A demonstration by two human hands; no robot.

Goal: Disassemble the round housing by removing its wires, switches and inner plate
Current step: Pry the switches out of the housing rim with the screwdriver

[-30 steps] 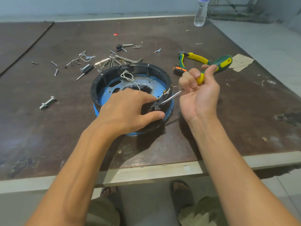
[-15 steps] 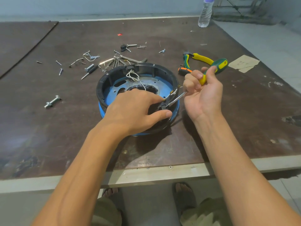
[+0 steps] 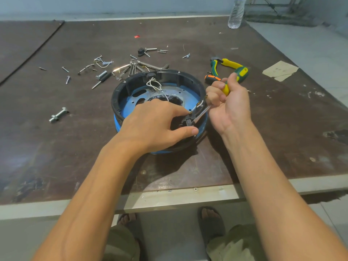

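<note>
While the round housing (image 3: 120, 95) sits on the table (image 3: 56, 151), white wires (image 3: 154, 84) lie over its blue inner plate (image 3: 130, 105). The left hand (image 3: 152, 125) pinches a black switch (image 3: 187, 121) at the rim; the right hand (image 3: 228, 104) grips a screwdriver (image 3: 233, 80) tipped against it. Pliers (image 3: 224, 65) and loose screws (image 3: 105, 70) lie beyond.

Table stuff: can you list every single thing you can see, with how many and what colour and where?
round housing: one, black rim, blue plate inside, table middle
wires: few, white, inside housing
screwdriver: one, green-yellow handle, tip at housing's right rim
pliers: one, green-yellow, right of housing
screws and bolts: many, silver, behind and left of housing
bottle: one, clear, far edge
table: one, dark brown
left hand: on housing
right hand: gripping screwdriver
</note>
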